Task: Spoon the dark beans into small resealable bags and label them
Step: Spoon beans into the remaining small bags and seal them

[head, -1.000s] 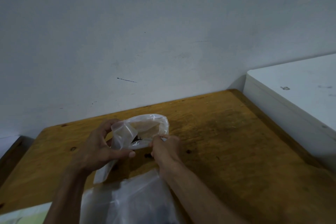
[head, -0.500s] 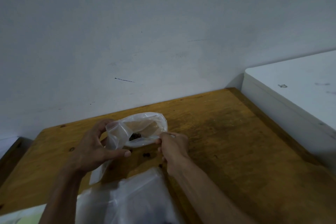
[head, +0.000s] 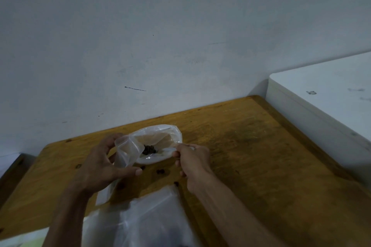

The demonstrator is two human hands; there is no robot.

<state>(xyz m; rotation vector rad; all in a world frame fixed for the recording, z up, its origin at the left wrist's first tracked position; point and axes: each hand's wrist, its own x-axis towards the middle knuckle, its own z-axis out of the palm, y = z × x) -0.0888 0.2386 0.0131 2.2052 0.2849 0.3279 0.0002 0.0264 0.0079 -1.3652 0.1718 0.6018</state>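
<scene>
Small clear bag (head: 158, 142) held open above wooden table (head: 251, 146), mouth toward camera. Dark beans (head: 149, 149) clustered inside; no label or writing visible. Left hand (head: 100, 166) curls around bag's left side. Right hand (head: 192, 161) pinches a pale spoon handle (head: 170, 149) at the mouth. Loose beans (head: 160, 171) on table below. Larger plastic bag (head: 140, 220) near edge.

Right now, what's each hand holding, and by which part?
Left hand grips the small clear bag by its left side near the open mouth. Right hand holds a spoon by the handle, bowl inside the bag.
</scene>
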